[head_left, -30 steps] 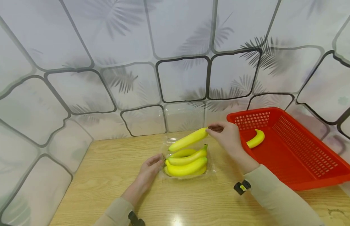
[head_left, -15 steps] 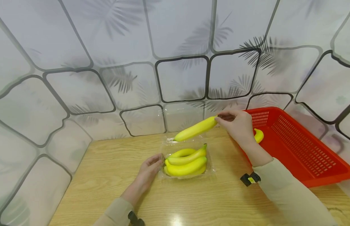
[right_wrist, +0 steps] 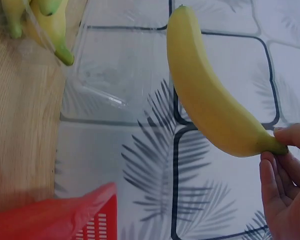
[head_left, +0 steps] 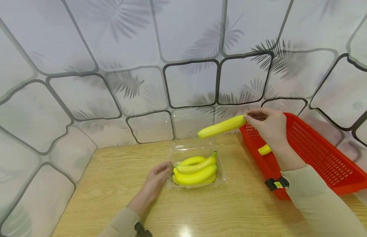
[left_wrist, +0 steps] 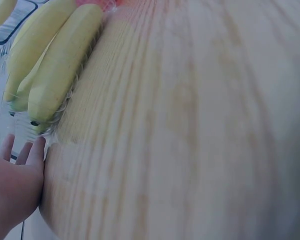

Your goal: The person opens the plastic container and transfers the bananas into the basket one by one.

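By its stem end, my right hand (head_left: 270, 128) pinches a yellow banana (head_left: 221, 126) in the air near the left rim of the red basket. Thumb and fingertips grip the greenish stem of that banana (right_wrist: 215, 107) in the right wrist view. A clear plastic clamshell box (head_left: 191, 145), lid raised, stands on the table with several bananas (head_left: 195, 175) inside. My left hand (head_left: 155, 179) rests at the box's left side. In the left wrist view, the left hand's fingers (left_wrist: 36, 152) stretch out toward the box's edge, beside the banana tips.
A red plastic basket (head_left: 323, 144) with perforated walls stands on the right of the wooden table (head_left: 127, 171). One banana (head_left: 264, 150) lies in it, partly covered by my right forearm. A patterned white wall covering (head_left: 189, 84) rises right behind the table.
My right hand has lifted the banana up out of the box and carried it rightward to the basket's rim. The left hand and the box have stayed put.
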The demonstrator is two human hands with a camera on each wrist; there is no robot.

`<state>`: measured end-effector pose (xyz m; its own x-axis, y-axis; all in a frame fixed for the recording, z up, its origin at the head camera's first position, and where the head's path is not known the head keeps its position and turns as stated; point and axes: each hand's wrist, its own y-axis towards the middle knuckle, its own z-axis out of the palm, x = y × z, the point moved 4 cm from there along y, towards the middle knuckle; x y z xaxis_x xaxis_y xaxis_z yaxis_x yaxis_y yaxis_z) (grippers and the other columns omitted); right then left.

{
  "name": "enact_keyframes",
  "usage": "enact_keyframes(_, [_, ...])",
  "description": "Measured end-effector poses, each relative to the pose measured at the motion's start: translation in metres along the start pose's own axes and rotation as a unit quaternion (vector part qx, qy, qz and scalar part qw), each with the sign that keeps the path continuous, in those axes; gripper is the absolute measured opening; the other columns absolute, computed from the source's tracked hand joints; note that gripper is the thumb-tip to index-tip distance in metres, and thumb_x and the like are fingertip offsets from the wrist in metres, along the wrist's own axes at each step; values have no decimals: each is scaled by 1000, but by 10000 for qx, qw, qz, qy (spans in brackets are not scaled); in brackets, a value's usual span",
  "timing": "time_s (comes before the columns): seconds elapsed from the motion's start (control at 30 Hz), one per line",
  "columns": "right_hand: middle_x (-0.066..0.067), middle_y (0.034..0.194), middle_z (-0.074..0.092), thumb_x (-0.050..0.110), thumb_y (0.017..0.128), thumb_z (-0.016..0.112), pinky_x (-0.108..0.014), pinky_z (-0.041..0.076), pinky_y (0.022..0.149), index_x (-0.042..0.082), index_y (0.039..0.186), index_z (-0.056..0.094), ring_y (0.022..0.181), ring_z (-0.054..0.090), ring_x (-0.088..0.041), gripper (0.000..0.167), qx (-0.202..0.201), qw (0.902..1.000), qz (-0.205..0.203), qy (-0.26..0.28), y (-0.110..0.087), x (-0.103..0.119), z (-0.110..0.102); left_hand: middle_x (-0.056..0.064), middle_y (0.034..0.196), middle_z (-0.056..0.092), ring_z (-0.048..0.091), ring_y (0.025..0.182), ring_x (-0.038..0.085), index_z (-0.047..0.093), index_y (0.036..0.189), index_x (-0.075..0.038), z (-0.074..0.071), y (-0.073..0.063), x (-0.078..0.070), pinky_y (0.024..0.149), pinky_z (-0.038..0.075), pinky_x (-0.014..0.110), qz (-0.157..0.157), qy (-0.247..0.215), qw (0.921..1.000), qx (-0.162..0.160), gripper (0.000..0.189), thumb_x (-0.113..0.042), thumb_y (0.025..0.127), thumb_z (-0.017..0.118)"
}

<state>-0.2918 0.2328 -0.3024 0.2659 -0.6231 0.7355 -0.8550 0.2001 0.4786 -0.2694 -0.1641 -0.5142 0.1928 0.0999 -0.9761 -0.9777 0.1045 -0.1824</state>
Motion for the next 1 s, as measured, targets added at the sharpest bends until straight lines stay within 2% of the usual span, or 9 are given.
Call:
enact_keyframes(0.13, [-17,108,79,24,97,80,2,47,71,3,119,80,75,57,19,31,-63,9998,167,-70,2,-11,-11,28,165,40,39,154,40,41,155,8,0,0,1,129,38,41,7,22,9999,105,57,-11,105,60])
enact_keyframes(0.23, [12,92,76,25,96,81,0,48,70,2,118,80,74,57,17,32,-139,9995,267,-57,3,-16,-20,29,166,37,37,155,41,38,156,10,0,-1,1,131,35,45,22,21,9999,164,58,-11,106,59])
enact_keyframes(0.3, [31,83,64,26,96,81,1,48,71,1,118,79,73,57,17,33,-197,9992,328,-68,5,-19,-27,29,166,37,37,155,41,38,156,9,0,-1,1,131,34,46,26,7,9999,164,58,-11,106,58])
enact_keyframes(0.37, [43,77,54,29,97,80,2,47,71,2,120,78,73,57,18,36,-221,9986,466,-73,6,-23,-32,29,166,37,38,155,40,38,156,9,1,-1,1,131,34,46,38,-7,9999,153,58,-11,106,58])
enact_keyframes(0.5, [47,74,51,34,98,78,4,47,72,4,124,77,75,56,18,40,-243,9970,721,-127,9,-31,-42,28,165,39,40,153,38,40,156,8,0,-1,0,130,37,43,12,-77,9999,94,56,-9,106,58])
enact_keyframes(0.73, [46,74,53,35,99,75,4,46,72,5,130,75,79,56,16,43,-433,9930,1098,-49,13,-53,-56,28,165,39,40,154,39,40,156,9,0,1,0,129,39,41,17,-1,9999,107,57,-10,106,59])
enact_keyframes(1.0, [46,71,55,39,98,76,4,46,71,6,134,73,79,57,13,48,-650,9834,1693,24,16,-75,-70,29,164,40,41,153,40,40,155,9,0,-1,-1,129,38,43,27,-27,10000,66,56,-8,106,58])
